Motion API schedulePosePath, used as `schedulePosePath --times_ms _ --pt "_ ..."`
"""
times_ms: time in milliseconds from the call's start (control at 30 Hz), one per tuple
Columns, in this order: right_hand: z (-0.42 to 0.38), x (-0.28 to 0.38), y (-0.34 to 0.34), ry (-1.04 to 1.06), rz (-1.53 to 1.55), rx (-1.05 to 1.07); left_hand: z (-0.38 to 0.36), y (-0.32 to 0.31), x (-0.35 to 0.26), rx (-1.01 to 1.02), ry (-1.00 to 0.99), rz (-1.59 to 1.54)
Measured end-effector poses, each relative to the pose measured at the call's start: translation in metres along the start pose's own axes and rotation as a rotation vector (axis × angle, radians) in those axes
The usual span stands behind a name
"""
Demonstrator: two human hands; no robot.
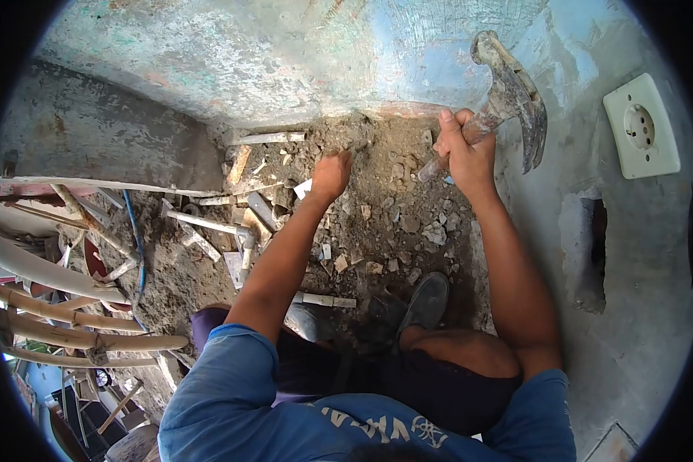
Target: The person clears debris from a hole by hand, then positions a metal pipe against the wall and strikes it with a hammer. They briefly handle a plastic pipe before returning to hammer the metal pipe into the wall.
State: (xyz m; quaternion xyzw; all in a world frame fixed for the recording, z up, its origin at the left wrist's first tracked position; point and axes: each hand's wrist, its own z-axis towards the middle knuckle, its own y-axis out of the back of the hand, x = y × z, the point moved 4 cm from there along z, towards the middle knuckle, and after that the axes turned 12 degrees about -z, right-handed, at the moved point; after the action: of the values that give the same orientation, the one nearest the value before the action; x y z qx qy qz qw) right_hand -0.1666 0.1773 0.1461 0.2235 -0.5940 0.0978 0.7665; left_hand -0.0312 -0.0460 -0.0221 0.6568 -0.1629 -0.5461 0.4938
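**Crouching low, hammer raised over rubble**

Nearest the camera, the person is crouching in a blue shirt [239,400], knees folded, with one shoe [426,302] planted on the dirt; sitting this low seems to be what is bringing both arms within reach of the floor at the wall's foot.

Further out, the left hand [331,175] is reaching down into the rubble [393,223]. Its fingers are curled together at the debris, probably steadying or gripping something, but what lies under them is hidden, so I cannot tell whether it is holding anything.

Beside it and slightly higher, the right hand [463,150] is clamped tight around the handle of the hammer [508,96]. The grip is sitting low on the handle, leaving the head well above and beyond the fist, claw curving down to the right; holding it that far back likely gives the swing more reach. The head is hanging in the air, apart from the ground, just right of the spot the left hand is covering.

To the left, pipe offcuts [208,223] are lying scattered over the dirt, with a blue cable [137,239] trailing past them.

Farthest, the worn blue wall [300,54] is rising behind the rubble, and on the right a socket [641,127] is sitting above a rough hole [589,254] broken in the plaster.
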Motion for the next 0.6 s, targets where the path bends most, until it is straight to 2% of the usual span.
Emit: schedulePosePath --times_ms 67,100,167,200,233,300,433,500,567,600 --pt "-0.002 0.000 -0.001 -0.009 0.015 -0.001 -0.014 0.010 0.003 0.179 -0.080 -0.103" --pt "-0.001 0.000 -0.001 -0.016 0.021 0.006 -0.020 0.013 0.008 0.176 -0.082 -0.098" --pt "-0.002 0.000 -0.001 -0.031 0.029 0.011 -0.035 0.017 0.022 0.033 -0.019 -0.222" --pt "-0.002 0.001 -0.001 -0.027 0.041 0.001 -0.038 0.018 0.024 -0.032 0.132 -0.272" --pt "-0.002 0.003 -0.002 -0.021 0.050 -0.002 -0.040 0.017 0.019 -0.035 0.140 -0.277" --pt "-0.003 0.006 -0.003 -0.015 0.077 0.007 -0.042 0.014 0.023 -0.168 0.379 -0.393" --pt "-0.004 0.005 -0.006 0.018 0.105 0.037 -0.031 -0.015 0.023 -0.269 0.380 -0.470" --pt "-0.007 0.005 -0.009 -0.009 0.074 0.065 -0.028 -0.013 0.026 -0.337 0.472 -0.495" --pt "-0.010 0.001 -0.010 -0.058 0.046 0.086 -0.026 -0.015 0.030 -0.392 0.516 -0.686" --pt "-0.012 -0.003 -0.010 -0.048 0.047 0.114 -0.021 -0.044 0.053 -0.309 0.533 -0.973"
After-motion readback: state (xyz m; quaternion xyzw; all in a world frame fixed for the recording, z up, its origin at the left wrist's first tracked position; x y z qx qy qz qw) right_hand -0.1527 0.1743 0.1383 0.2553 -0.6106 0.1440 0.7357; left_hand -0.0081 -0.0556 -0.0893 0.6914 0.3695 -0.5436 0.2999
